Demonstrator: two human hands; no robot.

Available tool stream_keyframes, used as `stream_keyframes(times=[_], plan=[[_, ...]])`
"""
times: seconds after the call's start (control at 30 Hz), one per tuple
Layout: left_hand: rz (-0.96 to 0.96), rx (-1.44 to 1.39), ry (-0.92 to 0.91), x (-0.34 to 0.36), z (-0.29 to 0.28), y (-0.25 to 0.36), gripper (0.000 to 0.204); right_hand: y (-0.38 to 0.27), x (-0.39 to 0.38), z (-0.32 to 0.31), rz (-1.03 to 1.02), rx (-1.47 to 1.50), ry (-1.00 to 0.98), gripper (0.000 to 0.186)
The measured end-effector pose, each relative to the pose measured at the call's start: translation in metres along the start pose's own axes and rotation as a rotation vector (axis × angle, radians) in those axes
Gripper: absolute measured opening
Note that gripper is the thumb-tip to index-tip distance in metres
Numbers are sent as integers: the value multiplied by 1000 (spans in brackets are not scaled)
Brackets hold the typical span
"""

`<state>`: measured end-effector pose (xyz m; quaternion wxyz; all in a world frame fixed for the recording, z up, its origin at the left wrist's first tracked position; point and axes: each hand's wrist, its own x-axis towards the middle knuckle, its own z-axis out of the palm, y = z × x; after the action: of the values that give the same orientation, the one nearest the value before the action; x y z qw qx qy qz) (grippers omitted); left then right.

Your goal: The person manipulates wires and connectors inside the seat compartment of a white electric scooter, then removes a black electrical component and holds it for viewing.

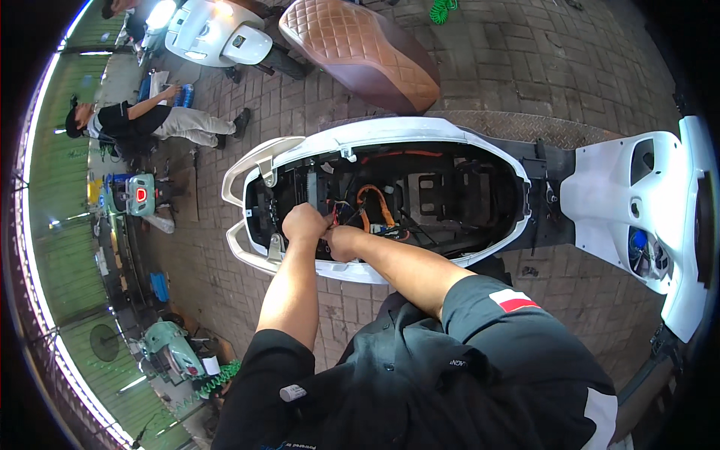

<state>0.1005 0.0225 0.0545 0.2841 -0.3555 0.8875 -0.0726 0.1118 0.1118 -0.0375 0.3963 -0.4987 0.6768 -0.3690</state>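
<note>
A white electric scooter body [367, 133] stands in front of me with its under-seat bay open. My left hand [304, 223] is closed at the left part of the bay, its fingertips pinching thin red and dark wires [334, 215]. Right beside it, my right hand [345, 243] is curled with its fingers at the same wires; what exactly it grips is hidden. Near my fingers a thick orange cable [370, 196] loops up and over. A grey finned part [312, 187] sits just beyond my left hand.
A brown quilted seat [360, 49] lies beyond the scooter. The white front panel [630, 202] is at the right, the cream grab rail [244, 176] at the left. A person [150, 120] stands further left, near other scooters [169, 349]. A white scooter [217, 34] is at the back.
</note>
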Motion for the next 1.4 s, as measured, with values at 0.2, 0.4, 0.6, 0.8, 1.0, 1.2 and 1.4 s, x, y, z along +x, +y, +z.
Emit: stream_keyframes(times=[0.2, 0.4, 0.6, 0.8, 1.0, 1.2, 1.4], plan=[[-2, -60, -16, -7, -12, 6, 55, 7, -8, 8, 52, 83, 51, 66], [-9, -101, 22, -4, -24, 8, 54, -6, -30, -14, 44, 134, 53, 72], [-12, -114, 78, -7, -27, 6, 54, -7, -41, -13, 30, 92, 115, 73], [26, -69, 110, -10, -38, 11, 56, 5, -50, -6, 32, 75, 141, 69], [19, -51, 50, -7, -59, 7, 58, 0, -69, -17, -22, 119, 290, 52], [33, -196, -4, 13, -55, -14, 59, 4, -88, -31, -29, 267, 512, 34], [75, -402, 8, 7, -61, -34, 55, 7, -108, -50, -45, 326, 846, 20]])
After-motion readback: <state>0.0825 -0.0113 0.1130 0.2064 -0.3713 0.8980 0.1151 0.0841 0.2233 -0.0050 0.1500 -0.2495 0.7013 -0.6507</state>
